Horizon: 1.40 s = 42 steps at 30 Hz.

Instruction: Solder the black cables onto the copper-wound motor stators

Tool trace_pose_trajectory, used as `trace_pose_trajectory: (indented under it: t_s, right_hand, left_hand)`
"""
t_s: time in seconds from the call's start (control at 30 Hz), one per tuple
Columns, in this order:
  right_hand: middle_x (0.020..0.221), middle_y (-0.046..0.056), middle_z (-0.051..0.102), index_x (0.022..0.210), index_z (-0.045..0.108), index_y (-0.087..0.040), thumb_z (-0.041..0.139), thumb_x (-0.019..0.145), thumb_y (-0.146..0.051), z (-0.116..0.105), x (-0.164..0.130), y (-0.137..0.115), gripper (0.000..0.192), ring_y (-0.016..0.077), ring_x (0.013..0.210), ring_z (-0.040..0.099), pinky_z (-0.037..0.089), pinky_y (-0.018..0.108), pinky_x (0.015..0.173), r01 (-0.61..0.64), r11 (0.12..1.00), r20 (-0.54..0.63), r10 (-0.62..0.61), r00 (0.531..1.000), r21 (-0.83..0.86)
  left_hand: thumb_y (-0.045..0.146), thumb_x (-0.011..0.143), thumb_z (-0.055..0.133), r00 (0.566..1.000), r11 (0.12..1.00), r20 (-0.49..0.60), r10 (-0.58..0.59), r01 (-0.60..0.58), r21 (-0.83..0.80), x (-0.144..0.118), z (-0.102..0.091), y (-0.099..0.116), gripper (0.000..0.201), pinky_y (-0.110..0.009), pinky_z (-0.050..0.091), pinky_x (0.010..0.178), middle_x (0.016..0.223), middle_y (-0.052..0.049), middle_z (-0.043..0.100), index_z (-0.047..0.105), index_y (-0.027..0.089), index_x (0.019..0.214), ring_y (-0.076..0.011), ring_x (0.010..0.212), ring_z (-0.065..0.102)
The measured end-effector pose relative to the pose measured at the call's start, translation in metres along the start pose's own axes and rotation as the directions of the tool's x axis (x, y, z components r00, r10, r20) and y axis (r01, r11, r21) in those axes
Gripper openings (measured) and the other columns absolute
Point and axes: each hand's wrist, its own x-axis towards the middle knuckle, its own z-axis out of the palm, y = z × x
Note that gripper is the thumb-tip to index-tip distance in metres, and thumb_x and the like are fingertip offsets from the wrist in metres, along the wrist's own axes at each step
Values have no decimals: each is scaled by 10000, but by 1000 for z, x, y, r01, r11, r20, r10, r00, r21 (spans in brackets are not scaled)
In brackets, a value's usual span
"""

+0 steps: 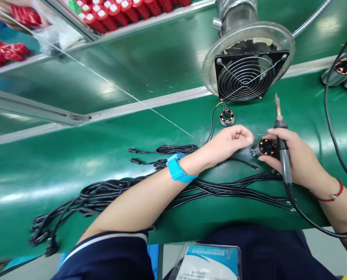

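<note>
ID badge (210,264) in clear holder, nearest, at 6 o'clock on worker's navy clothing (255,252) (12 = away from worker). R hand (302,155): grip narrow, closed on soldering iron (284,163), tip pointing approx. to 12; same hand's thumb & fingers also bracket a copper-wound ring (262,147), so ring sits over tabletop (68,155) betw. the two hands. L hand (232,138), blue wristband (176,170) at its wrist: grip closed, fingers curled, fingertips just beside ring at its 9–10 o'clock; from where I stand, can't tell if anything is pinched. 2nd wound ring (227,123), w/ black lead, lies just past L hand at 12. Fan w/ wire guard (245,79), at mouth of metal duct (238,21), at 11–12 from held ring. Blk cables (103,194) lie coiled at 8 from L hand, passing under forearm, ends at 5 from held ring. Metal cylinders (333,77) w/ copper windings at 1 from R hand; red parts (122,13) rowed on shelf (150,21) at 11 from L hand.
</note>
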Motion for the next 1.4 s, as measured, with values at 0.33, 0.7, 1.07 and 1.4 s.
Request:
trace_pose_trajectory:
  t_s: [0.33, 0.7, 1.07, 1.4]
  right_hand:
    - [1038, 72, 660, 1329, 405, -244, 660, 834, -459, 3, -1, -1, 597, 245, 880, 671, 553, 388, 742, -173, 984, -30, 175, 984, 40]
    - [944, 65, 638, 1249, 447, -196, 605, 877, -254, 2, 2, -9, 408, 243, 797, 585, 465, 376, 689, 50, 990, 134, -32, 990, -133]
    - [1072, 124, 642, 1274, 438, -154, 615, 855, -259, 3, 3, -6, 467, 276, 904, 582, 484, 405, 752, 32, 996, 138, -20, 990, -87]
    - [1087, 114, 623, 1325, 418, -173, 606, 856, -276, 1, 2, -6, 515, 263, 920, 573, 502, 414, 802, 21, 999, 158, -16, 987, -31]
  left_hand:
    - [184, 855, 529, 961, 931, 162, 225, -261, 256, 1, 0, -10, 119, -227, 378, 654, 720, 21, 532, 575, 131, 759, -75, 665, 461]
    - [269, 793, 613, 956, 955, -117, 269, -249, 164, 5, -20, 1, 154, -225, 375, 661, 712, 25, 528, 556, 143, 726, -78, 663, 455]
    - [153, 867, 515, 880, 627, 211, 425, -454, 633, -6, -10, -1, 150, -249, 395, 717, 767, -10, 567, 638, 152, 780, -109, 743, 511]
    - [229, 849, 510, 988, 958, -54, 147, -129, 256, 11, -2, -2, 177, -226, 385, 671, 686, 14, 557, 575, 130, 719, -79, 648, 461]
